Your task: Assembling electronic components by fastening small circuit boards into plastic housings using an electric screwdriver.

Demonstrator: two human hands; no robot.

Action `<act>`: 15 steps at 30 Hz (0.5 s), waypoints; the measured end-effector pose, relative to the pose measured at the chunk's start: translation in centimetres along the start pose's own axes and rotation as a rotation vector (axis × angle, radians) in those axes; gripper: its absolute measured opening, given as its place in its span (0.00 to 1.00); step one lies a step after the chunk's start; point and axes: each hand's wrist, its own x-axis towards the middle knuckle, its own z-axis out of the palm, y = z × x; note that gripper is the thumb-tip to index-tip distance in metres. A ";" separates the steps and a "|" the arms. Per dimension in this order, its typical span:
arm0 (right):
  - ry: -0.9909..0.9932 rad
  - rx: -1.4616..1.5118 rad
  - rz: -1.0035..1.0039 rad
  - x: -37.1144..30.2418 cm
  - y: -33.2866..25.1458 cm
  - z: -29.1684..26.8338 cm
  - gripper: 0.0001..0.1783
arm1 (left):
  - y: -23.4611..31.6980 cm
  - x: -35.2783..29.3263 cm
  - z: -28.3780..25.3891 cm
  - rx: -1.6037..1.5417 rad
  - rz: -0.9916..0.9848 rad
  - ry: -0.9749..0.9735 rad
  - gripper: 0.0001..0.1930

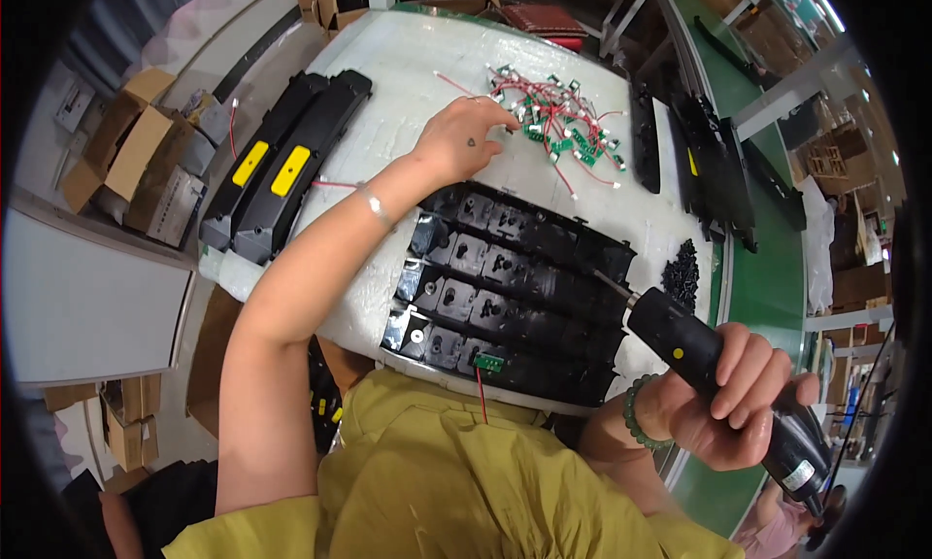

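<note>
Screwdriver (pixel 718 384) — black electric one with a yellow dot, gripped in the right hand (pixel 738 404), fingers wrapped tight round the body, bit tip angled down-left and resting at the right end of the black plastic housings (pixel 515 287). Housings are the landmark: four long black trays lying side by side on the white foam pad (pixel 388 102), open insides up, small square pockets along each. Left hand (pixel 461 136) is stretched out beyond the far edge of the housings, fingertips curled and pinching into the heap of small green circuit boards with red and white wires (pixel 558 122); can't tell whether one board is already lifted. One green board with a red lead (pixel 488 363) already sits at the near edge of the nearest housing, wire trailing toward the person's yellow-green shirt (pixel 456 472). Loose pile of black screws (pixel 682 272) just right of the housings. Two closed black units with yellow labels (pixel 282 161) lie left of the housings, well apart; more black parts on the green conveyor (pixel 777 268) to the right. Step, as I read it: fetching the next wired board from the heap — driver parked on standby. Next move would need a clean single-board pick without dragging tangled leads, then seating it in a pocket of a housing before the driver bit comes in.
</note>
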 end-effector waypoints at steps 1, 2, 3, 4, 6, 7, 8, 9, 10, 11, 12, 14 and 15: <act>0.007 0.009 -0.018 0.1 -0.1 -0.3 0.16 | -1.2 0.9 1.0 0.146 0.082 -0.007 0.12; 0.003 -0.022 -0.017 0.1 -0.1 -0.6 0.17 | -1.3 1.4 1.2 0.107 0.021 -0.105 0.11; 0.001 -0.052 -0.014 0.1 -0.1 -0.9 0.17 | -1.5 1.9 1.4 0.071 -0.043 -0.202 0.09; -0.012 -0.064 -0.021 0.1 -0.2 -1.4 0.18 | -0.8 2.5 1.3 0.079 -0.057 -0.212 0.07; 0.019 -0.072 -0.035 0.4 0.1 -1.5 0.18 | 0.6 3.7 0.3 -0.050 -0.068 -0.164 0.06; 0.029 -0.082 -0.011 0.3 0.2 -1.3 0.17 | 1.1 4.1 -0.3 -0.202 -0.114 -0.105 0.05; 0.056 -0.091 -0.013 0.3 0.3 -1.1 0.17 | 1.5 4.7 -0.8 -0.157 -0.109 -0.065 0.06; 0.082 -0.095 -0.021 0.5 0.4 -1.2 0.17 | 1.6 5.3 -1.2 -0.149 -0.101 -0.091 0.06; 0.051 -0.091 -0.015 0.8 0.3 -1.4 0.17 | 1.8 5.7 -1.5 -0.080 -0.016 -0.124 0.07; 0.018 -0.087 -0.009 0.9 0.2 -1.5 0.17 | 1.9 5.8 -1.6 -0.014 0.070 -0.155 0.08; 0.010 -0.090 -0.011 1.0 0.1 -1.6 0.18 | 1.9 5.7 -1.4 0.056 0.060 -0.293 0.11; 0.022 -0.090 -0.015 1.1 0.1 -1.4 0.18 | 0.7 4.7 -0.1 0.100 0.138 -0.288 0.10; 0.017 -0.095 -0.011 1.2 0.1 -1.4 0.18 | 0.2 4.1 0.7 0.130 0.213 -0.270 0.10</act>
